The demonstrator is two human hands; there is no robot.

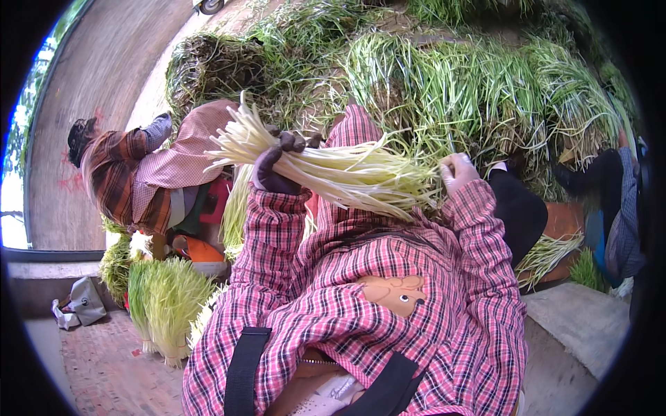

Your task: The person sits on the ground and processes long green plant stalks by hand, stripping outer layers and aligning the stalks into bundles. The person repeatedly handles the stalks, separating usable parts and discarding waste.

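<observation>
A bundle of pale yellow-white leafy stalks, perhaps blanched chives (pixel 354 169), lies across my lap at chest height. My left hand (pixel 281 161), in a dark brown glove, is closed around it near the thick white ends, which fan out to the left. My right hand (pixel 458 171), bare or thinly gloved, is by the thin yellowish tips at the right end, with bent fingers; whether it pinches a stalk cannot be told. More pale stalks (pixel 237 208) hang or lie beneath, left of my left sleeve.
Heaped green stalks with soiled roots (pixel 447 99) lie ahead. A person in a plaid top (pixel 119 171) sits at left; another person's blue sleeve (pixel 624 218) is at far right. Tied upright bundles (pixel 169 307) stand lower left. Loose stalks lie on a reddish-brown surface (pixel 562 218) at right.
</observation>
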